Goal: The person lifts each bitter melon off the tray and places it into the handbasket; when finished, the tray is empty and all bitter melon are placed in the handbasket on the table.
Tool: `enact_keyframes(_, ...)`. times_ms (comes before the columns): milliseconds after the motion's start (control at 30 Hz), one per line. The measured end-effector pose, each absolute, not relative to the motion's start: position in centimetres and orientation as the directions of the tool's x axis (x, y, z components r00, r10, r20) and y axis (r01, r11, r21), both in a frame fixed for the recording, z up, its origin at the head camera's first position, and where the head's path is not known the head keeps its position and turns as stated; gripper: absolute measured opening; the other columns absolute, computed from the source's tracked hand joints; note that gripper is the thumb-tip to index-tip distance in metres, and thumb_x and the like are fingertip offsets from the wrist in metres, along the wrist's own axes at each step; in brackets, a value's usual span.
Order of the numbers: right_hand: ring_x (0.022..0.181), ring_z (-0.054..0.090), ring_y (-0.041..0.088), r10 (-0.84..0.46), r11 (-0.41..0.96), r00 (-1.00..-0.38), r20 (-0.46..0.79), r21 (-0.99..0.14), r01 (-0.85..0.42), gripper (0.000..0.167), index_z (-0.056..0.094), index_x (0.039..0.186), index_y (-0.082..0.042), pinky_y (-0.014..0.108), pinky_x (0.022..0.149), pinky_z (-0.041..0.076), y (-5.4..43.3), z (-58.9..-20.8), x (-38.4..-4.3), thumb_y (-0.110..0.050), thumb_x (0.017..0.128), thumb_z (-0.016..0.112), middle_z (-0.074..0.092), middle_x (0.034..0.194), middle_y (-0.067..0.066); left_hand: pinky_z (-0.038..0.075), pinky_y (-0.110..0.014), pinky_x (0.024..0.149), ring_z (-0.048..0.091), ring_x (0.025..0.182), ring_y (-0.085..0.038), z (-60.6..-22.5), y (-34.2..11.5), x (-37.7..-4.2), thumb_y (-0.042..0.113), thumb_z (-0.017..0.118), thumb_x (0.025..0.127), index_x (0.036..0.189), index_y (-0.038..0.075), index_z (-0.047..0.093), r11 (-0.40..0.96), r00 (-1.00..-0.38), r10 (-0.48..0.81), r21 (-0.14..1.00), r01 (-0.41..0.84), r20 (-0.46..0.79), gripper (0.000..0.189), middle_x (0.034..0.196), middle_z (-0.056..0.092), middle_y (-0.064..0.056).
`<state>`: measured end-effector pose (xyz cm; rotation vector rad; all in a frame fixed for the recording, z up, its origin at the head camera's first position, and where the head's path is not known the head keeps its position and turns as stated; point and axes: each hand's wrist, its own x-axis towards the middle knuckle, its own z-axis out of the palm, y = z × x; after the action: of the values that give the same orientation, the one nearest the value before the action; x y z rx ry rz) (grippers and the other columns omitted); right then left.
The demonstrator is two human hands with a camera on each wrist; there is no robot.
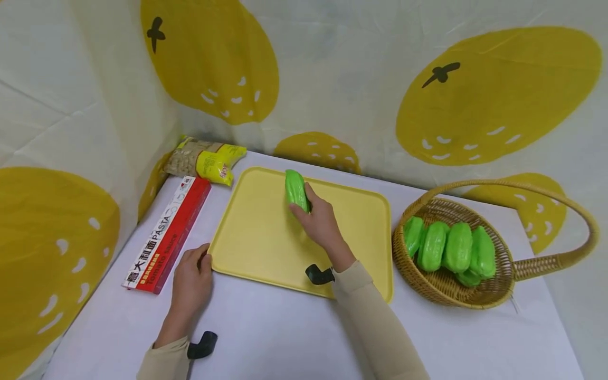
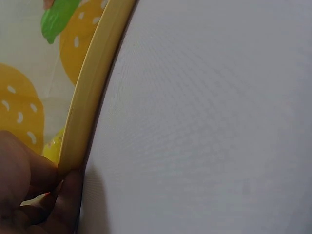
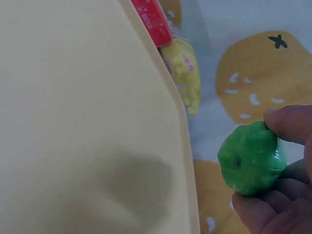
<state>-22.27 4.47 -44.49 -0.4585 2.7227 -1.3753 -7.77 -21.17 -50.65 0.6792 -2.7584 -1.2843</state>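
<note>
My right hand (image 1: pixel 324 222) holds a glossy, ridged green bitter melon (image 1: pixel 295 189) above the far middle of the yellow tray (image 1: pixel 256 232). Thumb and fingers are on opposite sides of it. In the right wrist view the lobed end of the bitter melon (image 3: pixel 249 158) faces the camera, and the tray (image 3: pixel 87 97) lies to its left. At the tray's near left corner, my left hand (image 1: pixel 192 277) pinches the rim between thumb and fingers. That grip on the tray (image 2: pixel 87 92) shows at lower left in the left wrist view.
Several more green bitter melons (image 1: pixel 459 245) lie in a wicker basket (image 1: pixel 423 290) with a tall handle, right of the tray. A red and white pasta box (image 1: pixel 171 235) lies to the left. Behind it, a yellow bag (image 1: pixel 206 158) rests against the patterned cloth (image 1: pixel 342 105).
</note>
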Motion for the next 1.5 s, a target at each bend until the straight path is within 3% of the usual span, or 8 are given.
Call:
enact_keyframes(333, 0.123, 0.063, 0.034, -0.267, 0.515, -0.949, 0.165, -0.808, -0.285, 0.072, 0.030, 0.158, 0.000, 0.049, 0.099, 0.057, 6.6, -42.7, -20.8, -0.026, 0.101, 0.064, 0.058, 0.143, 0.026, 0.049, -0.055, 0.109, 0.053, 0.127, -0.035, -50.5, -21.1, -7.8, 0.019, 0.048, 0.107, 0.152, 0.004, 0.046, 0.579, -0.906, -0.388, 0.721, -0.380, -0.166, 0.047, 0.139, 0.054, -0.019)
enact_keyframes(767, 0.127, 0.062, 0.035, -0.226, 0.487, -0.953, 0.204, -0.823, -0.292, 0.073, 0.031, 0.157, 0.004, 0.049, 0.103, 0.055, 8.4, -41.3, -19.1, -0.024, 0.100, 0.066, 0.055, 0.146, 0.026, 0.046, -0.058, 0.110, 0.052, 0.129, -0.040, -50.4, -21.4, -7.6, 0.017, 0.046, 0.107, 0.150, 0.001, 0.047, 0.596, -0.910, -0.392, 0.717, -0.361, -0.132, 0.046, 0.139, 0.054, -0.023)
enact_keyframes(1500, 0.130, 0.060, 0.035, -0.132, 0.483, -0.970, 0.203, -0.842, -0.242, 0.075, 0.028, 0.159, -0.001, 0.049, 0.104, 0.054, 13.2, -40.3, -16.3, -0.023, 0.099, 0.068, 0.053, 0.148, 0.027, 0.048, -0.058, 0.109, 0.053, 0.128, -0.039, -50.3, -21.2, -7.4, 0.019, 0.046, 0.108, 0.152, 0.002, 0.046, 0.604, -0.909, -0.389, 0.704, -0.373, -0.148, 0.047, 0.139, 0.054, -0.023)
